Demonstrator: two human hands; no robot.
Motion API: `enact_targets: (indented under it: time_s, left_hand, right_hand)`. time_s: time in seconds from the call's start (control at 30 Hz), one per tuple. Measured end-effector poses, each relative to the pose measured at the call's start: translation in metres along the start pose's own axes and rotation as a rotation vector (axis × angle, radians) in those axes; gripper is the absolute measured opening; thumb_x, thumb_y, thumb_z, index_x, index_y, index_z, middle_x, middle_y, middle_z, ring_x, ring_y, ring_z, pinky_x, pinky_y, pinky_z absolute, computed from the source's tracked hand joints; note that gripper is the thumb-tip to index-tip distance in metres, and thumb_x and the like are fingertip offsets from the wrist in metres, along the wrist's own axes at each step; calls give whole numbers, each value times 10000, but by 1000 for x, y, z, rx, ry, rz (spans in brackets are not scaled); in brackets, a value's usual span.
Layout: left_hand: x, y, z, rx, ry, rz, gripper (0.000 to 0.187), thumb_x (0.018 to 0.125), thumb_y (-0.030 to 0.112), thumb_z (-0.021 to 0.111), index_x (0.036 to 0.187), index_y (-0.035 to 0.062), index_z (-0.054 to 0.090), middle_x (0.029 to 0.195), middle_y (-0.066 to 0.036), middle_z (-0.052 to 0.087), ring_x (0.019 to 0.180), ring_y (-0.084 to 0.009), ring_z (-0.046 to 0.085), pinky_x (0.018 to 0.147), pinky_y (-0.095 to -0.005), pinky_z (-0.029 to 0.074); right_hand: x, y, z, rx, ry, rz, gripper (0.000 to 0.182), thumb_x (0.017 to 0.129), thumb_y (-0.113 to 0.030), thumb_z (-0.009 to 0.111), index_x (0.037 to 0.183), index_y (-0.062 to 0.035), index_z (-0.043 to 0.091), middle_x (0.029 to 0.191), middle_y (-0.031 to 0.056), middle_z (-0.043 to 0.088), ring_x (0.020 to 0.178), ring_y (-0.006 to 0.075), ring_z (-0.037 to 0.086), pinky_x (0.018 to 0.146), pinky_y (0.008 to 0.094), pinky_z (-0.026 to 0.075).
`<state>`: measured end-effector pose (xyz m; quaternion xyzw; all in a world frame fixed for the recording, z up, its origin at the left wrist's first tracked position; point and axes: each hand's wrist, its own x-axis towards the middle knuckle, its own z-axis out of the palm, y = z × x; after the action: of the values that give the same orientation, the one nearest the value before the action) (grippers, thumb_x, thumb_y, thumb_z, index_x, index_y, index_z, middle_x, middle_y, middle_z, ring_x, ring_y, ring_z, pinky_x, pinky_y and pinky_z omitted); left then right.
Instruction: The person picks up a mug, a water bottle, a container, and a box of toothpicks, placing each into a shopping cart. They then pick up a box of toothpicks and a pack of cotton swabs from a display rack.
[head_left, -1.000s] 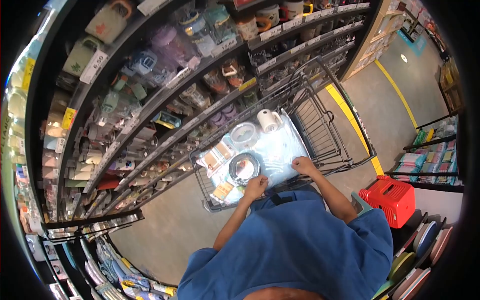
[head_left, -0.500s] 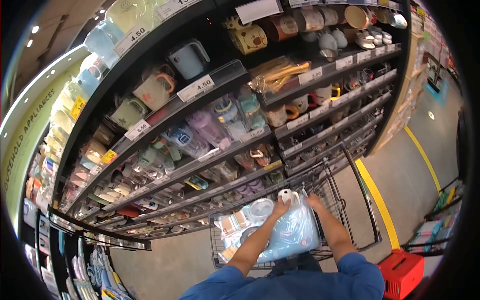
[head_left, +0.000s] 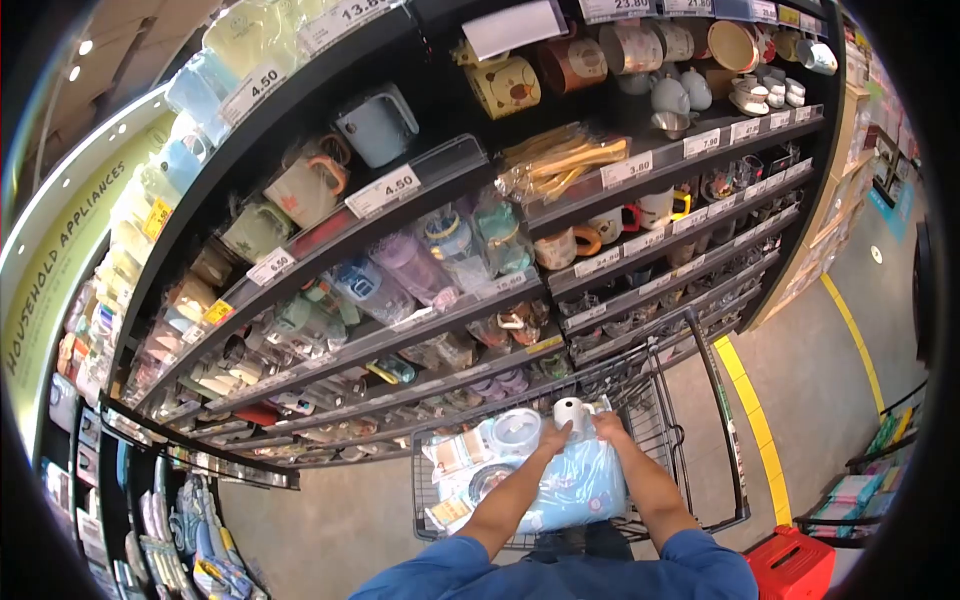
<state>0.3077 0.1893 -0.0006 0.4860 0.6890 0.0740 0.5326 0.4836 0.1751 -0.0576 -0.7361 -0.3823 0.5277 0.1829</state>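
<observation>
My left hand point(head_left: 555, 436) is closed at the lower left of a small white rounded item point(head_left: 571, 412) with a dark spot on top. My right hand point(head_left: 607, 427) is just right of it, its fingers bent at the edge of clear plastic; what they grip is too small to make out. Both hands are over a light blue plastic-wrapped package point(head_left: 580, 480) in a wire shopping cart point(head_left: 684, 435). Left of the package lie a round clear-topped container point(head_left: 516, 430) and other packed goods.
Shelves of mugs, bottles and cups with price labels point(head_left: 385, 190) run along the front. A red basket point(head_left: 792, 565) stands on the floor at the lower right. Towels point(head_left: 205, 530) hang at the lower left, and yellow lines point(head_left: 755, 430) mark the floor.
The view has shifted slightly. Both hands have moved a little left and down in the picture, along with the cart, and the white item now appears more upright.
</observation>
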Motion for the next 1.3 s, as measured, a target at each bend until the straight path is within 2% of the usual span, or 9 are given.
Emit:
enact_targets:
  time_s: [0.13, 0.2, 0.27, 0.37, 0.4, 0.5, 0.53, 0.93, 1.3]
  left_hand:
    - [-22, -41, 1, 36, -10, 21, 914, 800, 515, 696, 1387, -68, 308, 836, -95, 613, 634, -126, 573, 522, -274, 481]
    - [-60, -44, -15, -65, -127, -22, 877, 804, 446, 724, 1372, -79, 311, 809, -75, 600, 614, -85, 533, 497, -251, 431]
    - [-82, -67, -17, -85, -306, -13, 903, 763, 509, 727, 1361, -71, 382, 1121, -184, 625, 935, -197, 622, 796, -324, 495]
    - [-98, -78, -29, -52, -441, 174, 839, 758, 459, 751, 1328, -61, 423, 1201, -177, 597, 1000, -225, 613, 899, -349, 463]
    - [-107, -78, -30, 43, -200, 219, 764, 775, 418, 745, 1302, -51, 451, 1175, -160, 614, 1051, -242, 596, 936, -352, 448]
    - [-135, -30, -61, -39, -59, 338, 649, 773, 354, 766, 1222, -26, 490, 1148, -163, 622, 1062, -234, 590, 930, -341, 455]
    - [-123, -29, -67, -71, -27, 424, 603, 772, 305, 776, 1194, -23, 498, 1133, -150, 627, 1048, -218, 595, 919, -335, 459]
    - [-232, 120, -199, -297, 119, 944, 721, 741, 174, 794, 1309, -16, 394, 1245, -184, 562, 1163, -249, 551, 945, -379, 470]
    - [-342, 307, -329, 94, 995, 1642, 586, 721, 167, 789, 1219, 19, 519, 1191, -168, 588, 1086, -297, 604, 913, -353, 470]
  right_hand:
    - [-30, 40, 8, -217, 23, -150, 415, 891, -356, 619, 866, 56, 664, 785, 150, 681, 679, 223, 690, 649, 344, 564]
    - [-60, 59, 10, 202, -186, 48, 338, 880, -287, 661, 840, 48, 651, 735, 123, 657, 671, 207, 678, 642, 333, 569]
    - [-87, 79, 18, 544, -302, 163, 243, 866, -228, 691, 874, 11, 645, 735, 97, 640, 657, 193, 661, 632, 323, 574]
    - [-89, 100, 34, 363, -295, -37, 213, 864, -223, 699, 932, -27, 651, 789, 30, 654, 677, 120, 621, 604, 282, 537]
    - [-94, 99, 38, 412, -185, -162, 180, 868, -220, 695, 896, -45, 666, 762, -16, 638, 660, 75, 585, 567, 260, 496]
    - [-146, 5, -10, 41, 30, -651, 175, 895, -205, 621, 847, -38, 642, 669, 23, 614, 614, 66, 548, 534, 271, 437]
    - [-161, -28, -21, 61, 75, -661, 207, 865, -214, 616, 900, -10, 623, 702, 132, 604, 622, 178, 558, 604, 328, 449]
    - [-271, -251, -102, 77, 192, -1101, 250, 864, -99, 613, 1085, 17, 623, 846, 136, 649, 702, 173, 616, 652, 297, 477]
    - [-347, -480, -171, 18, 771, -1854, 253, 815, -18, 634, 1067, 6, 650, 1003, 189, 664, 920, 340, 647, 787, 365, 510]
